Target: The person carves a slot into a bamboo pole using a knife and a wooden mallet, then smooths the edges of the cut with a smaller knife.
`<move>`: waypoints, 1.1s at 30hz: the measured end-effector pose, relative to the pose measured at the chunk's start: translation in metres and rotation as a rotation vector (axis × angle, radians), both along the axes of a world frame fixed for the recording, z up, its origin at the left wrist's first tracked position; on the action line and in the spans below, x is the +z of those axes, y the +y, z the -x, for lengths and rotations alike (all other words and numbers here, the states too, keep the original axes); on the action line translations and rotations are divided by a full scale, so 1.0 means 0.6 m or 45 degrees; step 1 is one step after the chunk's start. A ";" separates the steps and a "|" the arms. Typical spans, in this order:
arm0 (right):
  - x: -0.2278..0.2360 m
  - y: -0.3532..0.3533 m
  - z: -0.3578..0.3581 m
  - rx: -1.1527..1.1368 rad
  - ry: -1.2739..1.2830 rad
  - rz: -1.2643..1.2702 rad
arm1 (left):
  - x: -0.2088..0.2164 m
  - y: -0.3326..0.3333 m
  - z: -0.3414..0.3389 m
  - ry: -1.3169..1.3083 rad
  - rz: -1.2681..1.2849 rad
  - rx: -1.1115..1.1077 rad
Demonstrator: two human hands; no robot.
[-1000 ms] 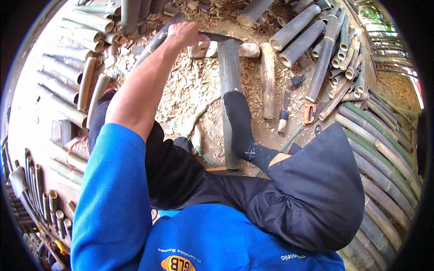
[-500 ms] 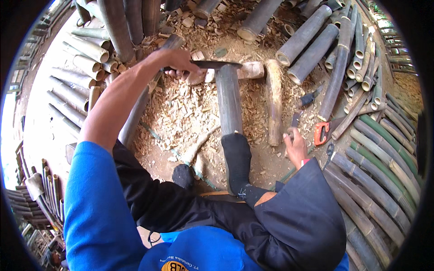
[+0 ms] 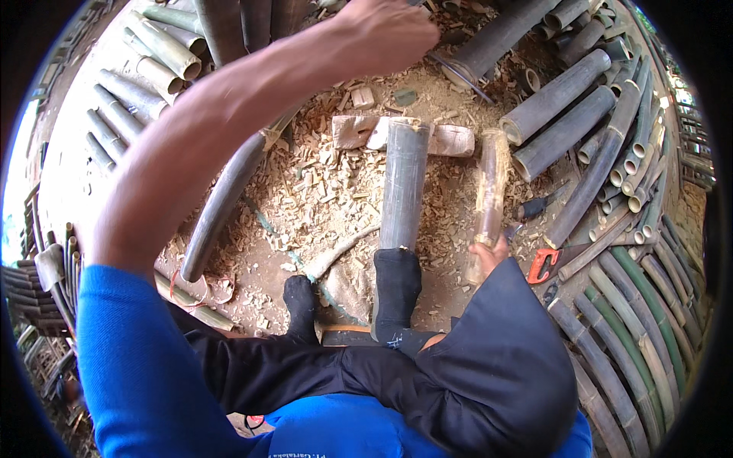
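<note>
My left hand (image 3: pixel 393 34) is raised at the far top edge, blurred, with its fingers curled. A machete (image 3: pixel 466 79) shows as a thin dark blade slanting out beneath these fingers; its handle is hidden. Low on the right, my right hand (image 3: pixel 492 252) grips the near end of a pale, frayed wooden club (image 3: pixel 490 183). Between the hands lies a grey bamboo length (image 3: pixel 405 183), its far end propped on pale reddish blocks (image 3: pixel 452 141). My foot in a black sock (image 3: pixel 397 282) is at its near end.
Wood chips (image 3: pixel 313 183) cover the ground. A saw with an orange handle (image 3: pixel 543 265) and a dark-handled knife (image 3: pixel 532 208) lie on the right. Bamboo poles (image 3: pixel 611 305) are stacked to the right, with more bamboo (image 3: pixel 164 49) at the left and back.
My left hand has swung up and right, away from the bamboo's far end, turning the machete blade. My right hand has taken hold of the club's near end. The view has shifted slightly.
</note>
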State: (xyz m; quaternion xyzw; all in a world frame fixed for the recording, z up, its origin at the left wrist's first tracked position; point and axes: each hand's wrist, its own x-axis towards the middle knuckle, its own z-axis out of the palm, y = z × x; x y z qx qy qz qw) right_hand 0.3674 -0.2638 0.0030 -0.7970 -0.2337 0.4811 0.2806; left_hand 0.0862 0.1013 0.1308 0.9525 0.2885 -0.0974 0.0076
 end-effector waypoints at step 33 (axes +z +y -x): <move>0.264 0.195 0.015 0.583 0.025 -0.350 | -0.151 -0.275 0.170 -0.376 0.415 0.544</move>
